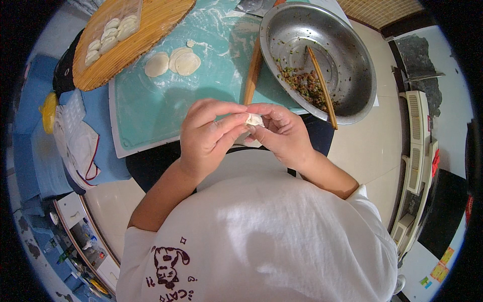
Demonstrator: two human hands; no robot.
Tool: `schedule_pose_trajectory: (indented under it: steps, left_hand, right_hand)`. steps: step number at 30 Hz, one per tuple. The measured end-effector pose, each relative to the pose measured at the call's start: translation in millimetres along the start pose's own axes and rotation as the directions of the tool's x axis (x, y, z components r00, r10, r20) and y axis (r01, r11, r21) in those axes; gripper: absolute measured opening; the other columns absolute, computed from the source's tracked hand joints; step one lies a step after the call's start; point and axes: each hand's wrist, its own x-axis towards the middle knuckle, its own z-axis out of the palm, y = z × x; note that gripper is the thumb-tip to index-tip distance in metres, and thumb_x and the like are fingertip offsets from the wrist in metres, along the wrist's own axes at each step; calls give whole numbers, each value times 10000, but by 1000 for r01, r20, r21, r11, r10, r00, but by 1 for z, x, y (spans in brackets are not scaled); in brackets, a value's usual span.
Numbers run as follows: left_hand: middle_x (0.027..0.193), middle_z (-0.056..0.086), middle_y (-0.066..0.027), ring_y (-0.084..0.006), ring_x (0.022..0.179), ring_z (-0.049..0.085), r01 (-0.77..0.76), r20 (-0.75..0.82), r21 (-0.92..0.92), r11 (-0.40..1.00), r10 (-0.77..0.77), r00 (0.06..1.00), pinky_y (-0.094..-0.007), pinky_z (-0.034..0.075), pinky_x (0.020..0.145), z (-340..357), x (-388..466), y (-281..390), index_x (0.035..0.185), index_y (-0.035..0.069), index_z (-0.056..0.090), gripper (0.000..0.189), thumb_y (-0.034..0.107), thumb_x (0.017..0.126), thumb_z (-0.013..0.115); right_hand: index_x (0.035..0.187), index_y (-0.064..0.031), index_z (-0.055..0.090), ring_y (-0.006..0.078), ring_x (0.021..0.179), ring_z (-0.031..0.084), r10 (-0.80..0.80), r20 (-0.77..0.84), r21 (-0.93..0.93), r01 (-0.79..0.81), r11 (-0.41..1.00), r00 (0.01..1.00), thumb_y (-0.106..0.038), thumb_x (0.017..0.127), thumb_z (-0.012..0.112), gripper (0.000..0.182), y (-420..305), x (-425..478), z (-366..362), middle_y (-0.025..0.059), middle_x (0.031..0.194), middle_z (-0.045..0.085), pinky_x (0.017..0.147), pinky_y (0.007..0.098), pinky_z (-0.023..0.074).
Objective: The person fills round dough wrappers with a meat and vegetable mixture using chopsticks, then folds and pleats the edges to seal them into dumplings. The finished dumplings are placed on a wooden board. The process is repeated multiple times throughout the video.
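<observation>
A small folded dumpling is pinched between the fingertips of my left hand and my right hand, near the front edge of the teal board. Part of it is hidden by the fingers. Beyond my left hand, round dough wrappers lie on the floured board, two of them overlapping, beside a tiny dough scrap. To the right stands a steel basin with minced filling at its lower left. Wooden chopsticks lean across it, their ends over the rim.
A wooden rolling pin lies on the teal board, left of the basin. At upper left, a round slatted tray bears a clear plastic container with several dumplings. A blue sofa with cloths stands at left.
</observation>
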Motion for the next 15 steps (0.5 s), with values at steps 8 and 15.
schedule_pose_trajectory:
  steps: [8, 15]
  left_hand:
    - [903, 570, -54, -232, 811, 539, 86, 42, -18, 996, -85, 995, -318, 434, 662, 2, -5, -2, 822, 65, 559, 235, -7, 637, 686]
    - [1053, 557, -87, -201, 979, 535, 504, 147, -591, 630, -530, 835, -300, 460, 819, 14, -13, 5, 1170, 7, 452, 513, 6, 707, 673]
  right_hand:
    - [1113, -14, 478, 80, 820, 532, -8, 3, -124, 8, 992, 1000, 55, 804, 508, 317, -2, -1, 1, 48, 978, 552, 673, 207, 458]
    - [1071, -22, 436, 124, 890, 538, -23, -21, 145, 26, 989, 1000, 32, 826, 487, 256, -9, 4, 3, 98, 1054, 532, 678, 237, 478]
